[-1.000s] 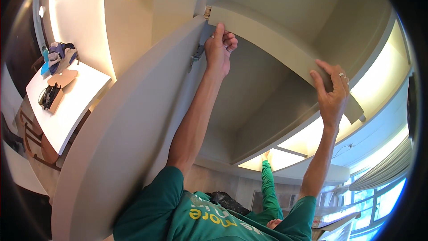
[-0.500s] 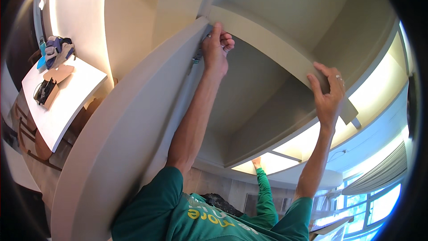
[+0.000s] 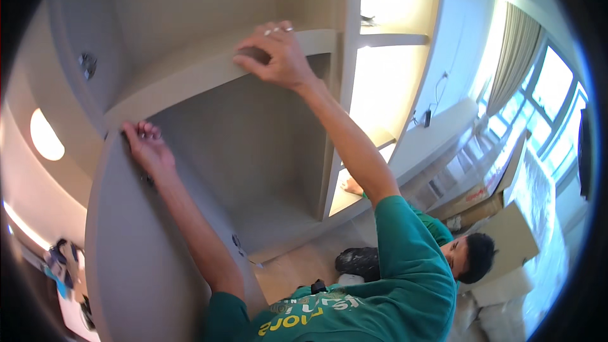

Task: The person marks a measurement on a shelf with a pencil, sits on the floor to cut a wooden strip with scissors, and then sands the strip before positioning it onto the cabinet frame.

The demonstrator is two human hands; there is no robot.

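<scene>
A pale cabinet door stands swung out at the left of a tall beige cabinet. My left hand is closed at the door's upper edge, thumb along the rim and fingers curled; the exact contact is partly hidden. Farther right and higher, my right hand lies against the front edge of a shelf, thumb and fingers apart, holding nothing. Beneath that shelf is a deep compartment. Metal hinges show at the door's inner side and on the cabinet's side wall.
Lit shelves adjoin the cabinet on the right. A co-worker in green crouches low beside me, one hand at the lowest lit shelf. A black bag lies on the floor. Cardboard and wrapped panels lean by the window.
The view has turned toward the right, bringing the co-worker's head and the leaning panels into sight. My right hand has moved nearer the shelf's middle; my left hand stays at the door's upper edge.
</scene>
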